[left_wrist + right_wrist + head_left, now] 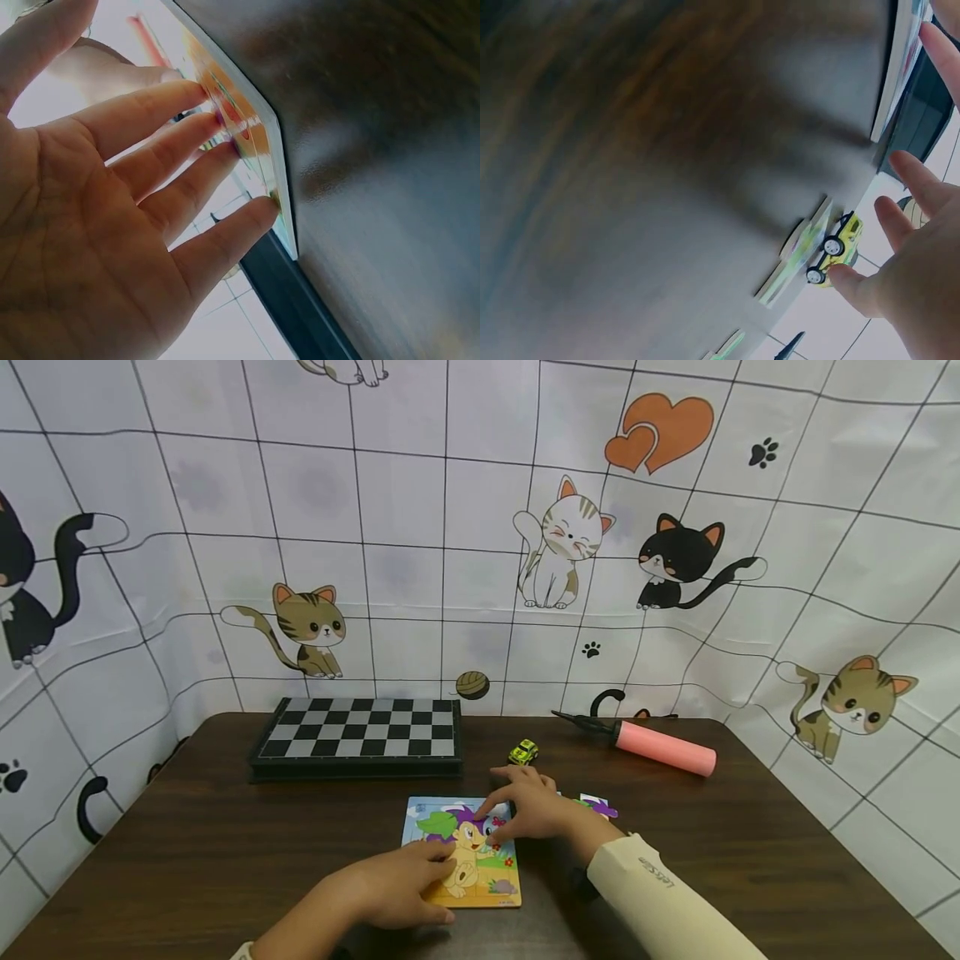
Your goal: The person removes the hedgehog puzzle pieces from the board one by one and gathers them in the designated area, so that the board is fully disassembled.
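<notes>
Your left hand (397,885) lies flat, fingers straight and spread, pressing the lower left of the puzzle board (495,893). Your right hand (528,806), fingers spread, fingertips on the board's upper right corner; whether it pinches a piece, can't tell. The board sits at the table's (187,835) centre, long axis running away from you. Loose puzzle pieces (596,806) lie just right of your right hand, which is nearer; exact number unclear. One toy car (522,751), one chessboard (356,735), one pink pump (660,747) behind.
</notes>
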A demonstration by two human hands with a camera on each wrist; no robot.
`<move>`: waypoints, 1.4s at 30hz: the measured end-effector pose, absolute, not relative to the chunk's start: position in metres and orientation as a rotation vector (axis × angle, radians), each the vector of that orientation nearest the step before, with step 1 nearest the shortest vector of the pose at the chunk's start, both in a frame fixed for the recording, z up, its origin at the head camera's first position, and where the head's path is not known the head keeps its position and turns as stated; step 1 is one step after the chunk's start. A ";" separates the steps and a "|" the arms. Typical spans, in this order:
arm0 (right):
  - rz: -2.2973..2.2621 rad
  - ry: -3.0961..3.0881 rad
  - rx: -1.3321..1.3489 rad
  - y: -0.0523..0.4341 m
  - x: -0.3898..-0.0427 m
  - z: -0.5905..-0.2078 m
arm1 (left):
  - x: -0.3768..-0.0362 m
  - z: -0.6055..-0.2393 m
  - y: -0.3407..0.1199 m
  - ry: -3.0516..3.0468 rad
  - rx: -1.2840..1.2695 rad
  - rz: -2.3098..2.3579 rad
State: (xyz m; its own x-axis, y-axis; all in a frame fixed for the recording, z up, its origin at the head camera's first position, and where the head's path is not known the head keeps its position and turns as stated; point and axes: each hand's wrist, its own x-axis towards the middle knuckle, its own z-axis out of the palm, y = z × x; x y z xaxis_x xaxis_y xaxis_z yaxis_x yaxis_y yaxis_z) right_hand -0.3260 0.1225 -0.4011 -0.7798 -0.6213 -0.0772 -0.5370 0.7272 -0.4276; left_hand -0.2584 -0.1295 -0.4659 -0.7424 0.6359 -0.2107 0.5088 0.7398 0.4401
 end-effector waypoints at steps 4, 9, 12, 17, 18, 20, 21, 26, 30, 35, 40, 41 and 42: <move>-0.591 2.676 -0.875 0.118 -0.326 -0.398 | -0.259 -0.466 -0.129 2.599 0.895 0.506; -0.575 2.622 -0.807 0.112 -0.327 -0.393 | -0.262 -0.470 -0.130 2.600 0.895 0.502; -0.552 2.623 -0.801 0.110 -0.327 -0.392 | -0.263 -0.471 -0.129 2.593 0.891 0.503; -0.541 2.690 -0.887 0.109 -0.324 -0.396 | -0.263 -0.472 -0.129 2.590 0.898 0.492; -0.539 2.706 -0.911 0.109 -0.323 -0.397 | -0.264 -0.473 -0.129 2.592 0.901 0.486; -0.531 2.739 -0.953 0.109 -0.321 -0.398 | -0.264 -0.475 -0.130 2.599 0.902 0.478; -0.529 2.754 -0.970 0.109 -0.320 -0.398 | -0.265 -0.475 -0.130 2.601 0.901 0.474; -0.560 2.784 -1.002 0.110 -0.315 -0.398 | -0.259 -0.467 -0.130 2.610 0.895 0.482; -0.672 2.786 -1.001 0.110 -0.313 -0.397 | -0.242 -0.439 -0.123 2.617 0.833 0.488; -0.924 2.757 -0.924 0.109 -0.313 -0.396 | -0.220 -0.399 -0.113 2.609 0.746 0.505; -1.150 2.651 -0.775 0.112 -0.315 -0.397 | -0.214 -0.387 -0.111 2.605 0.719 0.517; -1.194 2.622 -0.730 0.113 -0.315 -0.397 | -0.216 -0.391 -0.112 2.606 0.718 0.516; -1.240 2.591 -0.684 0.114 -0.316 -0.397 | -0.220 -0.398 -0.113 2.604 0.727 0.523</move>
